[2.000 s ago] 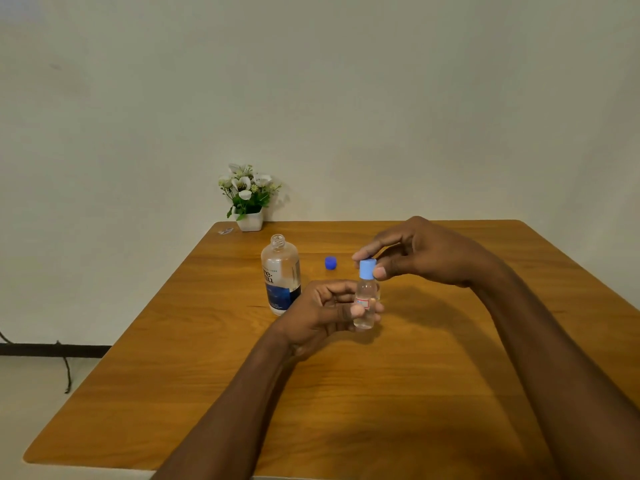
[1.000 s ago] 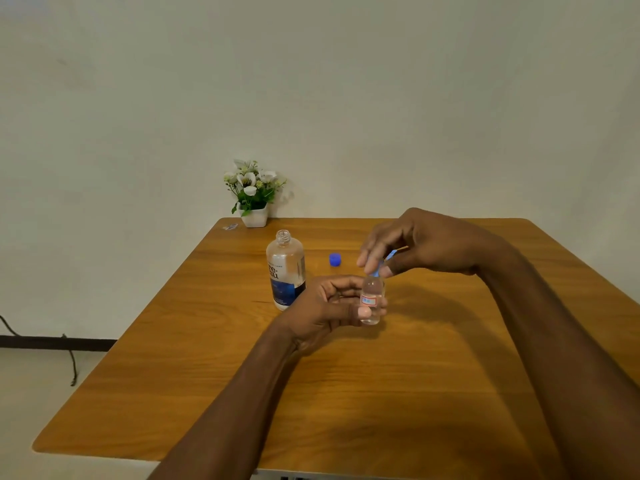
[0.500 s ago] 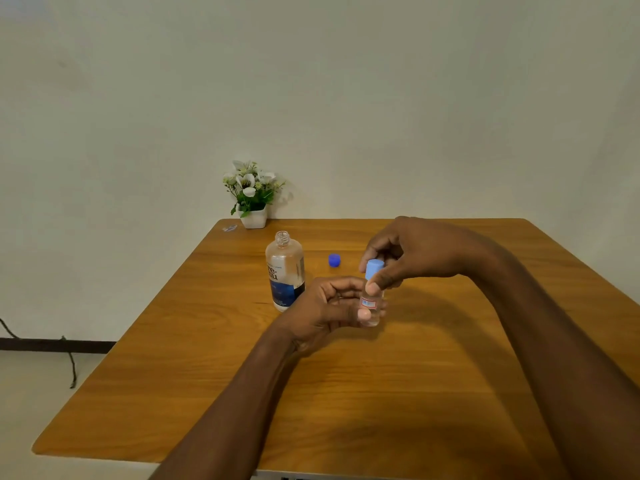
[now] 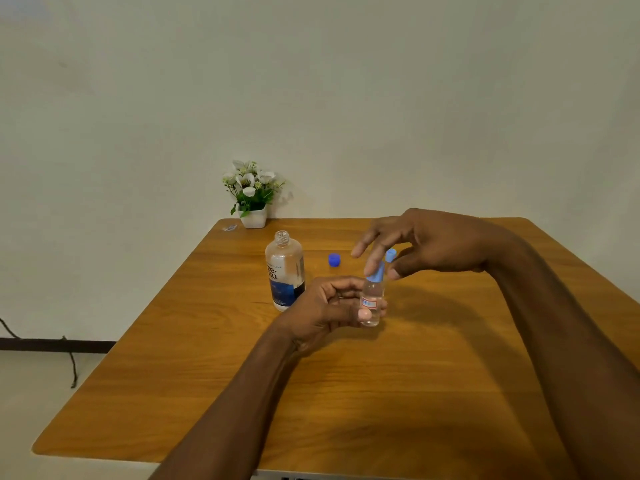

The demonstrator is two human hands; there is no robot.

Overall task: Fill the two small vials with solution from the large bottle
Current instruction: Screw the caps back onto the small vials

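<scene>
My left hand point(image 4: 329, 306) grips a small clear vial point(image 4: 371, 304) with a red-edged label, upright just above the table. A light-blue cap point(image 4: 375, 274) sits on the vial. My right hand point(image 4: 429, 244) reaches over from the right and pinches that cap between a finger and the thumb, the other fingers spread. A second light-blue piece point(image 4: 390, 255) shows between finger and thumb; I cannot tell what it is. The large bottle point(image 4: 284, 271) stands open and upright to the left. Its dark-blue cap point(image 4: 334, 260) lies on the table.
A wooden table point(image 4: 381, 393) bears everything. A small white pot of flowers point(image 4: 252, 199) stands at its far left corner, with a small scrap point(image 4: 229, 228) beside it. A cable point(image 4: 71, 362) hangs by the wall at the left.
My right hand's fingers have rolled around the vial's cap and stretched out, as one second ago. The left hand has kept the vial in place. The bottle and the dark cap have not moved.
</scene>
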